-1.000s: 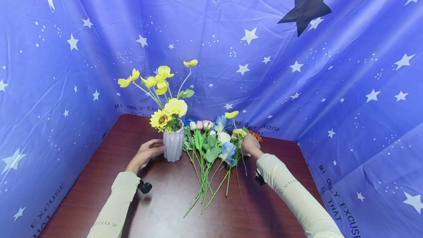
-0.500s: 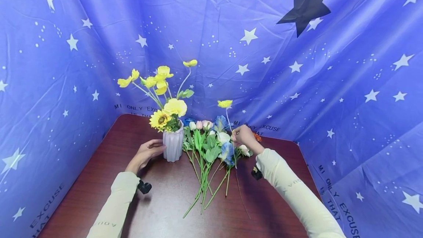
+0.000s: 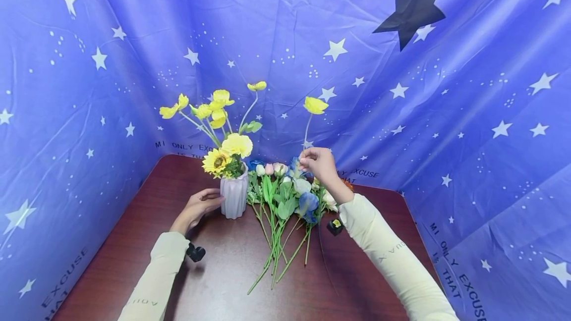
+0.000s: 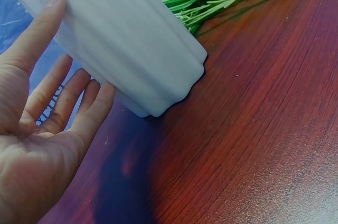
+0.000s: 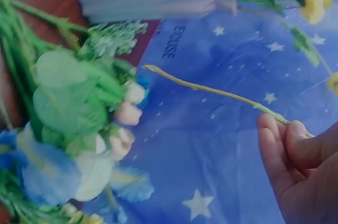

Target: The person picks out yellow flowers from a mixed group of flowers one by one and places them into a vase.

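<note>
My right hand [image 3: 320, 165] pinches the stem of a yellow flower [image 3: 315, 105] between thumb and fingertips, raised above the loose flowers. In the right wrist view the bare lower stem [image 5: 203, 87] sticks out from the fingertips, its end apart from everything. A pale, fluted vase [image 3: 234, 197] stands upright on the table, holding several yellow flowers [image 3: 220, 108] and a sunflower [image 3: 216, 161]. Against the vase's left side, my left hand [image 3: 198, 208] rests with relaxed fingers; in the left wrist view its thumb and fingertips touch the wall [image 4: 132, 34] without wrapping round it.
Loose flowers with green stems [image 3: 274, 241] lie right of the vase, with blue blooms [image 3: 308, 203], white blooms and pink buds [image 3: 269, 168] among them. An orange flower [image 3: 347, 185] lies farther right. Behind the dark red table [image 3: 214, 281] hangs a blue star-printed cloth [image 3: 276, 63].
My right hand has lifted the yellow flower up and leftward from the right end of the loose flowers. The left hand and vase have stayed in place.
</note>
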`<control>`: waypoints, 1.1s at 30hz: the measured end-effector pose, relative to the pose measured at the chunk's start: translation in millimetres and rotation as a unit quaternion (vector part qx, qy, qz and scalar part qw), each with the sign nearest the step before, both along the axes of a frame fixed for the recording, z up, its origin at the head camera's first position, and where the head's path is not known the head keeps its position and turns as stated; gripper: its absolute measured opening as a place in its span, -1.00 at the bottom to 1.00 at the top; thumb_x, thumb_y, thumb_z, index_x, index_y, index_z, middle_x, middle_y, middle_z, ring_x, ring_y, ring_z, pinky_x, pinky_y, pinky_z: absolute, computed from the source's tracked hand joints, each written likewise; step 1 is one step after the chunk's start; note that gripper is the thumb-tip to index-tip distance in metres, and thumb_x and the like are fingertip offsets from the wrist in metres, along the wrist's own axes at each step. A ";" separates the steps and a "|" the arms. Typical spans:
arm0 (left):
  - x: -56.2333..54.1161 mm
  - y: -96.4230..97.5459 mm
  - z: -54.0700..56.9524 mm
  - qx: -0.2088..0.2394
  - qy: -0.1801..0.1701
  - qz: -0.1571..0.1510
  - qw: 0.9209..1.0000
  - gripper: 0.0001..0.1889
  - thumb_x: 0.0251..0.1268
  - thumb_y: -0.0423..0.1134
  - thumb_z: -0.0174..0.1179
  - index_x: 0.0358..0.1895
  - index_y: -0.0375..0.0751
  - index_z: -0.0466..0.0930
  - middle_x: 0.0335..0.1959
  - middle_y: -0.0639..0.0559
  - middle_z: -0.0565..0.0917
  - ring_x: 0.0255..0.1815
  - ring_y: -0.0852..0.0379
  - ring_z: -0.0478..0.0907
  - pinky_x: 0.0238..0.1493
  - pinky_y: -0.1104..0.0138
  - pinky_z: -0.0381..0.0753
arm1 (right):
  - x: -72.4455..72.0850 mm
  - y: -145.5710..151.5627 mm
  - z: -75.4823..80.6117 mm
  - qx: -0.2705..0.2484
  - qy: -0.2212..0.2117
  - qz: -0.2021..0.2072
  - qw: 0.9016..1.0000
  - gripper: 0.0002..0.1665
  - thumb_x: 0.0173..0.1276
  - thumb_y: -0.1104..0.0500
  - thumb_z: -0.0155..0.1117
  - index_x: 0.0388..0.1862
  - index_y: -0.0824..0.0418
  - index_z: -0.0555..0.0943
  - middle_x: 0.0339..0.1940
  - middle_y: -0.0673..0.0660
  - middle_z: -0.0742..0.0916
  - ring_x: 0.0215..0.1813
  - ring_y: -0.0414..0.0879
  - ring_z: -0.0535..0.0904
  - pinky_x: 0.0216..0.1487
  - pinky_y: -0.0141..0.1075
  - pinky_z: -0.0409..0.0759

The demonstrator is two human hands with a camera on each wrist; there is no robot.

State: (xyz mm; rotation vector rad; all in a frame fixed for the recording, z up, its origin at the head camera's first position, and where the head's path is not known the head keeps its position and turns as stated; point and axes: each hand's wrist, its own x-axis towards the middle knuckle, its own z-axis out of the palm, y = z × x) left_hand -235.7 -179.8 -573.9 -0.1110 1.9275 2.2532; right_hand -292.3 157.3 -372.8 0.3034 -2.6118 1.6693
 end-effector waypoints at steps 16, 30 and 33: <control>0.5 -1.1 -3.0 0.001 -0.005 0.010 1.000 -0.42 0.38 -0.35 0.30 0.38 -0.49 0.34 -0.01 0.06 0.64 -0.06 0.34 0.66 0.08 0.44 0.68 | 5.9 -31.7 7.7 -0.187 0.071 0.012 0.980 -0.90 0.33 0.56 0.26 -0.23 0.67 0.61 -0.31 0.47 0.78 -0.47 -0.22 0.73 -0.24 -0.28 0.79; -0.2 0.3 -3.9 0.017 0.014 0.006 1.000 -0.49 0.37 -0.40 0.29 0.32 -0.50 0.39 -0.07 0.10 0.65 -0.08 0.32 0.67 0.04 0.46 0.69 | 7.0 -55.1 6.7 -0.209 0.083 0.059 0.973 -0.87 0.37 0.51 0.26 -0.20 0.66 0.62 -0.23 0.55 0.75 -0.39 -0.20 0.76 -0.05 0.05 0.74; -0.8 1.0 -2.6 0.021 0.010 0.010 1.000 -0.51 0.36 -0.41 0.30 0.30 -0.47 0.42 -0.07 0.09 0.66 -0.08 0.31 0.68 0.03 0.45 0.70 | 6.1 -58.4 5.4 -0.203 0.086 0.061 0.973 -0.85 0.37 0.49 0.27 -0.19 0.66 0.62 -0.23 0.53 0.76 -0.39 -0.22 0.76 -0.09 -0.09 0.78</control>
